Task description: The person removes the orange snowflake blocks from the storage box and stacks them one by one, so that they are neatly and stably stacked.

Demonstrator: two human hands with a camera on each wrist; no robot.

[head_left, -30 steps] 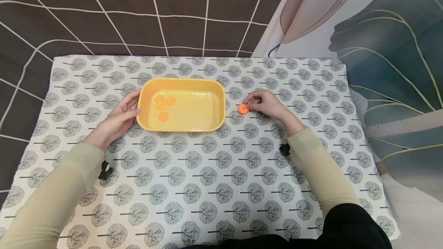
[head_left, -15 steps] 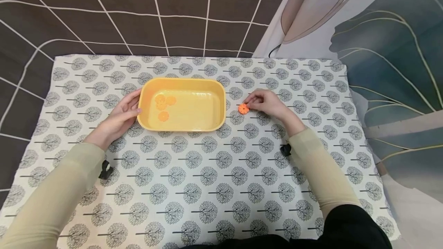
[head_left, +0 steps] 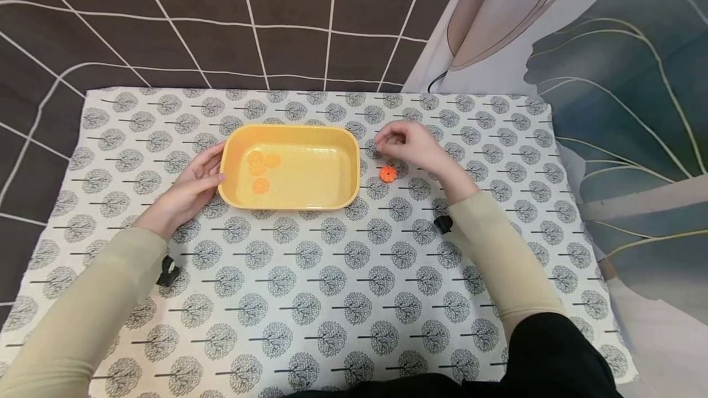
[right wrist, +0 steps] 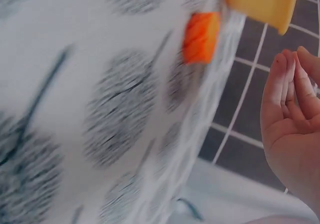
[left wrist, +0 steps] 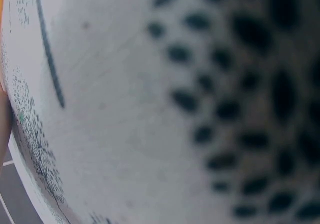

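Observation:
A yellow plastic basin [head_left: 298, 204] sits left of centre in the head view. My left hand [head_left: 188, 186] holds its left side, thumb at the rim and fingers along the outer wall. Inside lie several flat, scalloped orange discs [head_left: 260, 185]. To the right of the basin, a thick round orange piece with a notched edge [head_left: 388, 174] rests on the cloth; the right wrist view shows its ridged side. My right hand [head_left: 412, 145] hovers just beyond that piece, fingers loosely bent, thumb near the fingertips, nothing visible in them. The left wrist view shows mostly blurred cloth.
A white cloth with dark tree prints [head_left: 332, 281] covers the table. Behind it hangs a dark fabric with white grid lines [head_left: 193, 29]. A leaf-patterned curtain [head_left: 619, 109] hangs to the right. Small black wrist cameras [head_left: 168, 272] sit at the sleeves.
My right hand has let go of the orange piece and moved up and away from it toward the far side. The left hand, the basin and the orange piece have stayed in place.

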